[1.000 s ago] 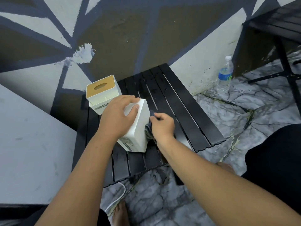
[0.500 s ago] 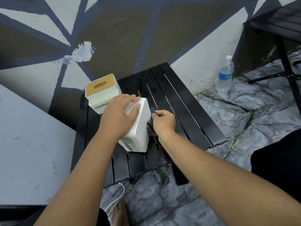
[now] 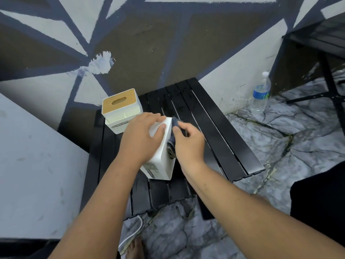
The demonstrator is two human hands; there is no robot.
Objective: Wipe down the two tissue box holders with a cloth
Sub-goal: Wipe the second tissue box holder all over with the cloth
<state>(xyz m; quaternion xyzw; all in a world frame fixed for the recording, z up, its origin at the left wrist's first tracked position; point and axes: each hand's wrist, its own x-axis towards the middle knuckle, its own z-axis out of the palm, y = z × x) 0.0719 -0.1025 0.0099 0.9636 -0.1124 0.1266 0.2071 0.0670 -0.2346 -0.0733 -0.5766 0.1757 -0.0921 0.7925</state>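
Head view shows the left hand [image 3: 140, 135] curled over the nearer tissue box holder [image 3: 162, 165], fingers on its upper edge and thumb on the white face, bracing it on the black slatted table [image 3: 220, 131]. This holder seems to lie tipped on its side. Its long axis runs from the person's side away toward the wall, leaning slightly right. The right hand [image 3: 189, 144] is clenched around a dark grey cloth [image 3: 175, 123], which is pressed flat against the holder's right-hand face, so the surface being wiped lies directly left of that grip. A stroke along that axis looks the natural next move. The second tissue box holder [image 3: 121, 109] stands upright with a wooden slotted lid just beyond the left knuckles, nearer that hand. Its small label probably reads "tissue holder", though it is too small to be sure. The nearer holder's printed label and the blue band on the water bottle [image 3: 261, 92], well off to the right, are unreadable
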